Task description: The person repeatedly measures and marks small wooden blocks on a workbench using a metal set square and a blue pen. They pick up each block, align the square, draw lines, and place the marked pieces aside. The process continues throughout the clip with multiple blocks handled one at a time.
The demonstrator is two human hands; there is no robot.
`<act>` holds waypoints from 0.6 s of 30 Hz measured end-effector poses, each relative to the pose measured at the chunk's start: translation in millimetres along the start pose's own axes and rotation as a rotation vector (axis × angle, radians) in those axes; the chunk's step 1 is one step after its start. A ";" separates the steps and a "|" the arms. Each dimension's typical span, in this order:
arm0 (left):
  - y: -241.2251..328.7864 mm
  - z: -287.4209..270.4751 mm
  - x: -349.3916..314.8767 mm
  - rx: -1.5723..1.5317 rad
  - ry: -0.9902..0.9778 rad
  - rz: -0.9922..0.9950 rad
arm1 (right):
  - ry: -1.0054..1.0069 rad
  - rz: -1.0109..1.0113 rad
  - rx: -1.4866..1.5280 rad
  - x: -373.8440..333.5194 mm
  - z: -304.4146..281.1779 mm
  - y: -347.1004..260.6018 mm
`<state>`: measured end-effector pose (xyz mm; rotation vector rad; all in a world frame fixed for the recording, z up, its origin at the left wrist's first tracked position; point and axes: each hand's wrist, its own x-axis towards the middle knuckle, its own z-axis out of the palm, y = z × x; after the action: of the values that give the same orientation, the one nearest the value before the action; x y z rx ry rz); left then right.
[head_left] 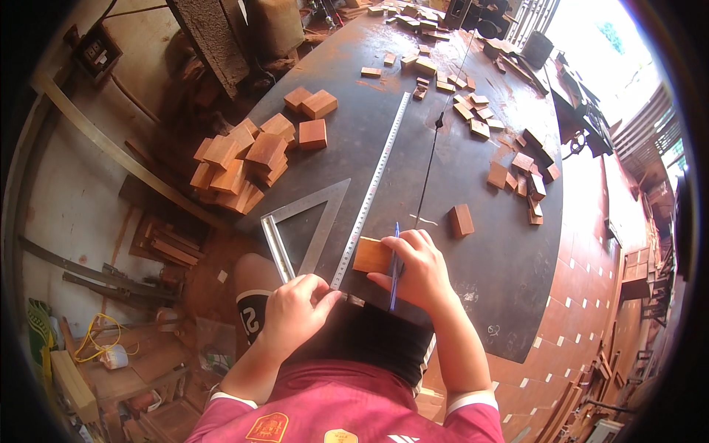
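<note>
My left hand [299,308] is at the near edge of the dark table, its thumb and fingers closed at the near end of a long steel ruler [371,181]. Beside that hand lies a triangular metal square [329,210] with a thick, pale edge bar. My right hand [422,272] grips a small wooden block [372,255], its thumb and fingers at the block's right side. A blue pen [394,295] is also held in that hand, upright across the block's end. The block sits just right of the ruler.
A heap of reddish wooden blocks [244,159] is at the table's left edge. One single block [461,220] lies right of my right hand. Several smaller blocks [480,129] are scattered toward the far and right sides. A thin dark slit [428,173] runs along the tabletop [487,280].
</note>
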<state>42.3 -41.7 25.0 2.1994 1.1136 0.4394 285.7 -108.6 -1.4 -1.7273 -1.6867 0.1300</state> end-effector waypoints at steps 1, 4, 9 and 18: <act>-1.2 0.4 -0.5 -0.009 -0.002 0.014 | 0.007 -0.009 0.004 0.0 0.1 -0.6; -5.7 0.7 -3.9 -0.075 0.046 0.066 | 0.034 -0.038 0.004 -0.2 0.6 -1.1; -14.3 -1.8 2.5 -0.321 -0.013 0.056 | 0.103 -0.102 0.167 2.4 -1.3 -4.3; -22.8 16.3 35.6 -0.797 -0.273 0.268 | -0.053 -0.070 0.581 0.7 -6.4 -0.3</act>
<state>58.3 -8.9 -1.8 1.6197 0.3831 0.5567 288.9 -110.6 3.8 -1.2357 -1.5441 0.5767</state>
